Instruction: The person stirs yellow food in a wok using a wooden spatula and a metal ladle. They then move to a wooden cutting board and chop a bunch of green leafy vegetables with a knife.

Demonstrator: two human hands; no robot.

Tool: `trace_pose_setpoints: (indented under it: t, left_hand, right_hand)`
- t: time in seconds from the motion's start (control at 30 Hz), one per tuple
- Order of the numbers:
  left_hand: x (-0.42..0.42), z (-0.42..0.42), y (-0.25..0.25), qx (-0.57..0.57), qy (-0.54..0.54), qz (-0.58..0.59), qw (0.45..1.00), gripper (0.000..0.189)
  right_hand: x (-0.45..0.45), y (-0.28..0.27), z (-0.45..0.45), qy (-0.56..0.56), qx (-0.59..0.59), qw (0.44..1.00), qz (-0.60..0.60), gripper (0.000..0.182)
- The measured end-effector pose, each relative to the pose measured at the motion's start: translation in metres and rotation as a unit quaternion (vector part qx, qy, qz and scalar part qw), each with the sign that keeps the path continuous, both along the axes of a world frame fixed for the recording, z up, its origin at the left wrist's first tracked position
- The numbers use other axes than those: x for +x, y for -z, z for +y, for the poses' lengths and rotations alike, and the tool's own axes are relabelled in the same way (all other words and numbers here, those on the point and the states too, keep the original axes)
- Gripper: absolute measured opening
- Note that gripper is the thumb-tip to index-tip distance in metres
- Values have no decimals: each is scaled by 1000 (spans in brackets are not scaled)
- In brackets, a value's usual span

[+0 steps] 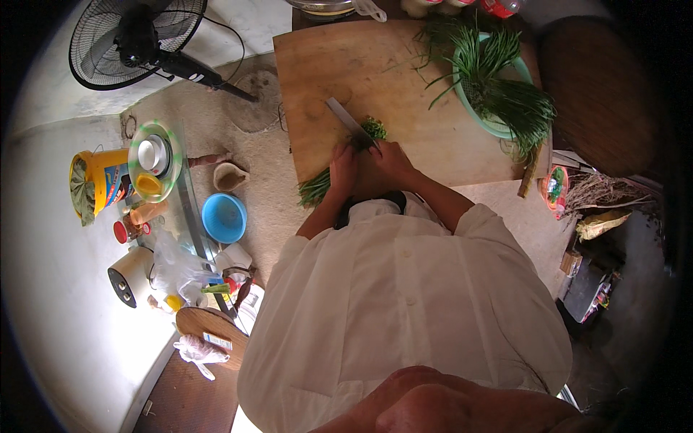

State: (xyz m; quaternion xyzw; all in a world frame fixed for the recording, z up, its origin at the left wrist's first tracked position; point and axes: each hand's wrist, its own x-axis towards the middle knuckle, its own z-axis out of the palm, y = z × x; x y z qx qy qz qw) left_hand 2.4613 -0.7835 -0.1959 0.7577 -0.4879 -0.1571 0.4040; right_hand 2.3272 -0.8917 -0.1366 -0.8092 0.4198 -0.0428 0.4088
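Note:
A knife with a broad metal blade is in my right hand, its blade slanting up and to the left over the wooden board. Close to the blade, my left hand presses on a bunch of long green chives, whose leaves stick out past the wrist toward the lower left. A small heap of chopped greens lies against the blade's right side. The cut ends under my left fingers are hidden.
A pale green basin heaped with chives stands at the board's far right. To the left are a standing fan, a blue basin on the floor and a glass shelf with dishes. Dry twigs lie at right.

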Motion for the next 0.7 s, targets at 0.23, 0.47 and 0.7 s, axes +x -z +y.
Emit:
trace_pose_setpoints:
  t: [0.23, 0.47, 0.7]
  left_hand:
    - [1, -2, -17, 14, 4, 10, 1000, 10]
    - [-1, -2, -16, 7, 8, 15, 1000, 12]
    - [-5, -5, -28, -14, 5, 34, 999, 7]
  right_hand:
    - [-4, 2, 9, -37, -49, 998, 22, 25]
    - [2, 12, 16, -78, -74, 991, 74, 21]
    - [15, 21, 15, -72, -54, 990, 105, 20]
